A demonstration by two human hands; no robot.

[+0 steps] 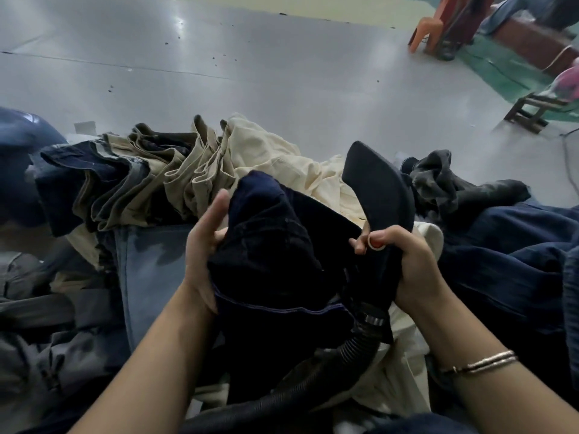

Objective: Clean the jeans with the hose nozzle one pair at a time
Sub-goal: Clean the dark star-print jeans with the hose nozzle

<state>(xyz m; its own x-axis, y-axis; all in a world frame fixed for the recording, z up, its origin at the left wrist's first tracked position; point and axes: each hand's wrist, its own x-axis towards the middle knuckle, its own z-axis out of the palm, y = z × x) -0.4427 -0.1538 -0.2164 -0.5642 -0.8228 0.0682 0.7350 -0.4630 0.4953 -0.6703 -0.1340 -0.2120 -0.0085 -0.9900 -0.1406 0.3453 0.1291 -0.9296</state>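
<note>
grey floor [250, 73]; jeans [275, 245] seemingly between hands

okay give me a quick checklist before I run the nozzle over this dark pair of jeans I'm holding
1. Nozzle in hand: ok. The right hand grips the black hose nozzle, thumb beside its red button.
2. One pair only: ok. The left hand holds up the dark navy jeans, apart from the folded stack.
3. Fabric spread flat: not ok, it is bunched.
4. Nozzle mouth on the fabric: not ok, its tip points up and away.
5. Hose free: cannot tell. The ribbed hose runs under the jeans and out of view.
</note>
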